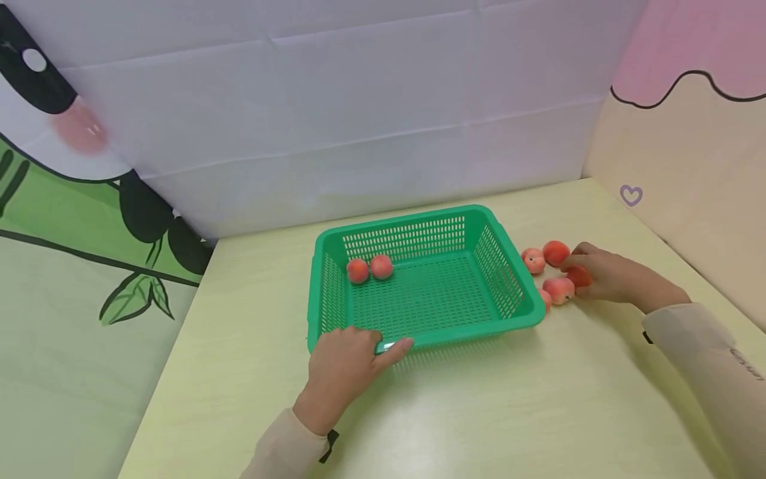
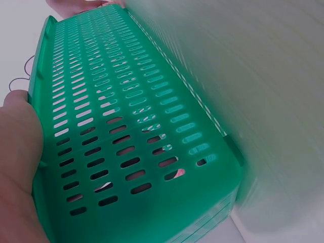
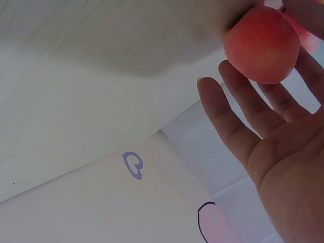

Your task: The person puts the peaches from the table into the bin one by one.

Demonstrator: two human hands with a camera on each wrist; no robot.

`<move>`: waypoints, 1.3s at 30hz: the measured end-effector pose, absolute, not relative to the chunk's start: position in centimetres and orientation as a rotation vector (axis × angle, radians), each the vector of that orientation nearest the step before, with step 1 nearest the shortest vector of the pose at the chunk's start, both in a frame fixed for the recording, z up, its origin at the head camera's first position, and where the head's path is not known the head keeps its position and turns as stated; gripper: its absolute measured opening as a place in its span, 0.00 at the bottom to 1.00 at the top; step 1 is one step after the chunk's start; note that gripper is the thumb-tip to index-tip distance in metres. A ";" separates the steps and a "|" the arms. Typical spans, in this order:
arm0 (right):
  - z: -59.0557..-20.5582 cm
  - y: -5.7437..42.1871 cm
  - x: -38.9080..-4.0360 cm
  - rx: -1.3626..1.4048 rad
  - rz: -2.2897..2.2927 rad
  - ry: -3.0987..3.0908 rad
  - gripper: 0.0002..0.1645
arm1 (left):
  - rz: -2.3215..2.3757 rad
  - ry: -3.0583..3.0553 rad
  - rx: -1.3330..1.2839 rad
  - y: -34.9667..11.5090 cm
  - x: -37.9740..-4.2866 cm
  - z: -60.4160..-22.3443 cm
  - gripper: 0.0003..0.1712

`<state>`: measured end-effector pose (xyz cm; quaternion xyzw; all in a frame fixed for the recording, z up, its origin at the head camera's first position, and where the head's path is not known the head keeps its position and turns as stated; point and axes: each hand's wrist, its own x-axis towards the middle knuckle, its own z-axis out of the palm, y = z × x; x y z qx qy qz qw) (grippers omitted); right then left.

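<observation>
A green plastic basket [image 1: 419, 336] stands on the table. My left hand [image 1: 344, 366] grips its near rim toward the left, thumb along the top edge; the left wrist view shows the basket's slotted side [image 2: 131, 116] beside that hand [image 2: 17, 172]. Two red peaches, one at the wall [image 1: 358, 271] and one beside it [image 1: 382, 267], lie inside at the left. Past the basket's right side, my right hand [image 1: 616, 276] holds a peach [image 3: 263, 45] between its fingers and thumb. Several more peaches [image 1: 559, 291] lie between this hand and the basket, one partly hidden by the rim.
The pale table [image 1: 479, 412] meets a light cloth backdrop [image 1: 371, 120] behind the basket. At the right, a cream printed panel [image 1: 694, 179] rises close to my right hand. Another printed cloth [image 1: 78, 346] hangs along the left.
</observation>
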<state>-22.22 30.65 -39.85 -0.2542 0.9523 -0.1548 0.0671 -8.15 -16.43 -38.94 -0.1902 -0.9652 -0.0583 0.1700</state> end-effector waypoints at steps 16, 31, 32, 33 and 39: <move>-41.2 30.5 -22.9 -0.694 -0.373 2.931 0.10 | -0.193 -2.744 -0.524 -16.4 -8.1 -39.3 0.42; -42.4 30.3 -22.8 -0.675 -0.341 2.982 0.07 | -0.180 -2.729 -0.526 -16.5 -8.1 -39.3 0.42; -42.4 30.3 -22.8 -0.677 -0.347 2.979 0.07 | -0.182 -2.730 -0.526 -16.5 -8.1 -39.3 0.42; -42.4 30.3 -22.9 -0.678 -0.355 2.976 0.07 | -0.181 -2.730 -0.526 -16.5 -8.2 -39.3 0.42; -42.1 30.7 -22.9 -0.671 -0.376 2.978 0.04 | -0.178 -2.735 -0.521 -16.4 -8.1 -39.3 0.42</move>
